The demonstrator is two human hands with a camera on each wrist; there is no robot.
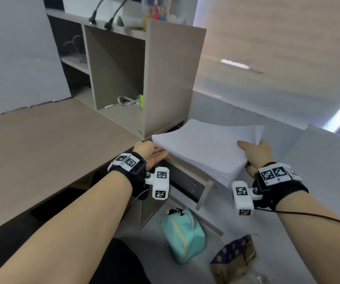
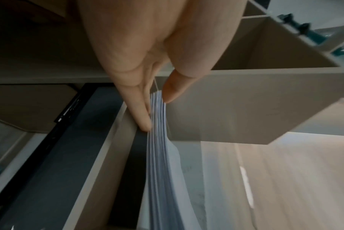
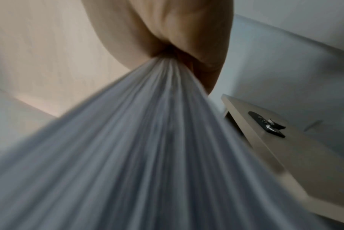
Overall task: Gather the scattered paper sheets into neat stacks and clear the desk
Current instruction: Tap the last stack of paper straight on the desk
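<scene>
White paper stack [image 1: 204, 144] between both hands

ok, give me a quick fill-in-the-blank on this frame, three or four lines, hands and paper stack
1. The paper stack is held by ____ hands at once.
2. The left hand holds the stack's edge above an open ____.
3. On the floor below lies a ____-coloured pouch.
4. The right hand has its ____ on top of the stack, with the fingers beneath.

Missing words: two; drawer; teal; thumb
</scene>
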